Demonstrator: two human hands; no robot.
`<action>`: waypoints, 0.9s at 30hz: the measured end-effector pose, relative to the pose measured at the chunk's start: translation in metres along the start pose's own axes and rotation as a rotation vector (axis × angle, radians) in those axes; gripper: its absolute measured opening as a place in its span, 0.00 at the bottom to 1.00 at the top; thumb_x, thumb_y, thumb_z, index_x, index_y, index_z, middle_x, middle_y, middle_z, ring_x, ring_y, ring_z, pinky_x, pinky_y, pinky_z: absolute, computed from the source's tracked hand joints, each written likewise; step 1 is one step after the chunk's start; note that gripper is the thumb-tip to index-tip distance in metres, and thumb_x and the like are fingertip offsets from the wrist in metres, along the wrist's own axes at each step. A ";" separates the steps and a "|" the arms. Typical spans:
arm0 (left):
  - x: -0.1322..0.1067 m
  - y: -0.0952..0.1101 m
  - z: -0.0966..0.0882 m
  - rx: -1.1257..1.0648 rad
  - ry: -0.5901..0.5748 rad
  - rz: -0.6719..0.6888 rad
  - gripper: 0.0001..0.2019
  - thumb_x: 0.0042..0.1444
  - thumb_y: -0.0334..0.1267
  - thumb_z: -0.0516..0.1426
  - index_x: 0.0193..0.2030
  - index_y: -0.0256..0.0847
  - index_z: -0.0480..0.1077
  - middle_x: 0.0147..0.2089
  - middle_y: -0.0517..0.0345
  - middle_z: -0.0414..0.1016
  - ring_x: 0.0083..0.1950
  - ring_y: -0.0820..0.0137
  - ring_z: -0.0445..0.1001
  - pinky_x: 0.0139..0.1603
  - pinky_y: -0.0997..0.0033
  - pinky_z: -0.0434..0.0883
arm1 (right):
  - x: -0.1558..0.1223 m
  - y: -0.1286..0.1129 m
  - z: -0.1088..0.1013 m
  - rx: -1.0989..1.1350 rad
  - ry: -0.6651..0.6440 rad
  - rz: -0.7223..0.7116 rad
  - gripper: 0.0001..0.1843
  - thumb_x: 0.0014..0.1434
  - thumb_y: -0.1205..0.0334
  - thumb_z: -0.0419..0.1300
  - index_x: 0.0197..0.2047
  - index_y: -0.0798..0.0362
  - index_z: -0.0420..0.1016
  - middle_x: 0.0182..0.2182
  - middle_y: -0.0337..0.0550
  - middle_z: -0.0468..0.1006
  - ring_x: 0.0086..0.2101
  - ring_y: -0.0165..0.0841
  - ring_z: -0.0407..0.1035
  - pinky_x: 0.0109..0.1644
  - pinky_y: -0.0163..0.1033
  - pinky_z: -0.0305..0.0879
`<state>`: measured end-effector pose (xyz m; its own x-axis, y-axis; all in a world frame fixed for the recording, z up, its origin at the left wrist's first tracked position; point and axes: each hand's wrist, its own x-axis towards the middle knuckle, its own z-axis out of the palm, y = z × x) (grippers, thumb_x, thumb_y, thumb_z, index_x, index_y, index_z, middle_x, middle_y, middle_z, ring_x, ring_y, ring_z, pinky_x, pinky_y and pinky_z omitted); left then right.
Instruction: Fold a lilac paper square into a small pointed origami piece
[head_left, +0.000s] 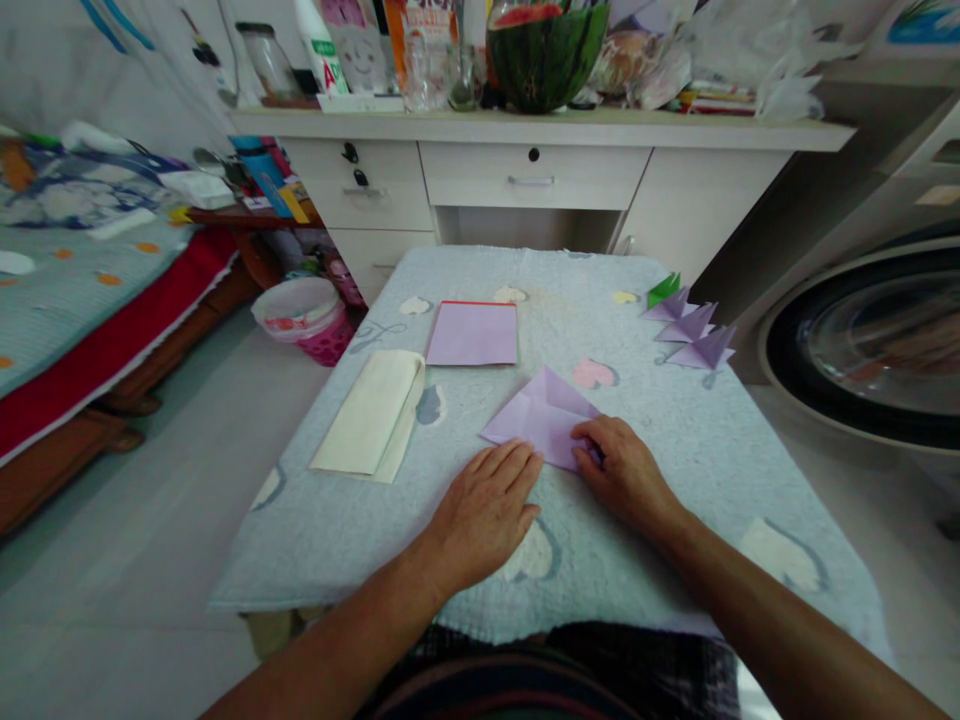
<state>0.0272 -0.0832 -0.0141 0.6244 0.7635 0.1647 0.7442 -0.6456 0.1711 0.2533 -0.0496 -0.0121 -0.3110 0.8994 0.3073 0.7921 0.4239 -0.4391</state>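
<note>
A lilac sheet of origami paper (pixel 546 410), partly folded to a pointed shape, lies on the cloth-covered table (pixel 645 570). My left hand (pixel 487 510) rests flat, its fingertips on the paper's lower left edge. At the paper's right corner, my right hand (pixel 622 465) pinches the edge between thumb and curled fingers. Beyond the paper is a squared stack of origami paper (pixel 472 333), lilac on top with a red edge showing. Several folded paper pieces (pixel 701 348), lilac with a green one (pixel 663 289) behind, stand in a row at the far right.
A folded cream cloth or paper (pixel 371 415) lies left on the table. Behind stands a white cabinet (pixel 536 180) topped with a cut watermelon (pixel 547 55), jars and bags. A washing machine (pixel 885 330) is at right, a pink bin (pixel 307 315) and a bed (pixel 97 290) at left.
</note>
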 end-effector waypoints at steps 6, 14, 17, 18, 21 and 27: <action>0.000 0.000 -0.001 -0.007 0.004 -0.008 0.23 0.64 0.43 0.52 0.65 0.40 0.60 0.67 0.50 0.65 0.67 0.61 0.61 0.67 0.57 0.59 | 0.000 0.000 -0.001 -0.013 0.006 0.081 0.07 0.55 0.68 0.55 0.39 0.53 0.68 0.29 0.44 0.72 0.33 0.37 0.65 0.39 0.42 0.63; 0.001 0.000 -0.002 -0.016 0.002 -0.017 0.23 0.64 0.43 0.52 0.65 0.41 0.60 0.68 0.52 0.63 0.67 0.61 0.60 0.67 0.57 0.58 | -0.002 0.004 0.000 -0.033 0.047 0.139 0.12 0.53 0.65 0.58 0.42 0.53 0.65 0.31 0.44 0.72 0.34 0.38 0.66 0.40 0.43 0.63; 0.001 0.000 -0.004 -0.020 -0.003 -0.014 0.24 0.65 0.43 0.52 0.66 0.42 0.58 0.68 0.52 0.63 0.67 0.62 0.60 0.66 0.57 0.58 | -0.001 0.004 0.000 -0.016 0.041 0.171 0.11 0.52 0.65 0.58 0.41 0.53 0.64 0.31 0.44 0.72 0.33 0.38 0.66 0.40 0.43 0.63; 0.002 0.000 -0.004 -0.024 -0.004 -0.013 0.24 0.65 0.43 0.52 0.66 0.43 0.58 0.68 0.53 0.62 0.67 0.62 0.60 0.66 0.57 0.58 | -0.001 0.004 0.000 -0.011 0.043 0.175 0.11 0.52 0.65 0.58 0.40 0.52 0.64 0.31 0.44 0.72 0.33 0.38 0.66 0.39 0.42 0.63; 0.002 -0.001 -0.004 -0.031 -0.006 -0.013 0.24 0.65 0.44 0.52 0.66 0.44 0.58 0.68 0.53 0.63 0.67 0.62 0.60 0.66 0.57 0.58 | -0.001 0.004 -0.001 -0.004 0.058 0.168 0.09 0.53 0.64 0.58 0.39 0.51 0.64 0.30 0.43 0.72 0.33 0.37 0.66 0.38 0.42 0.62; 0.002 -0.002 -0.004 -0.038 -0.010 -0.016 0.24 0.65 0.45 0.52 0.66 0.45 0.58 0.68 0.52 0.62 0.67 0.61 0.59 0.66 0.55 0.58 | -0.001 0.007 0.000 0.011 0.072 0.146 0.10 0.53 0.64 0.58 0.39 0.51 0.64 0.31 0.43 0.72 0.33 0.37 0.67 0.39 0.42 0.63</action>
<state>0.0258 -0.0807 -0.0104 0.6146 0.7740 0.1523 0.7451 -0.6330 0.2102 0.2588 -0.0475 -0.0157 -0.1542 0.9416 0.2992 0.8201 0.2909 -0.4927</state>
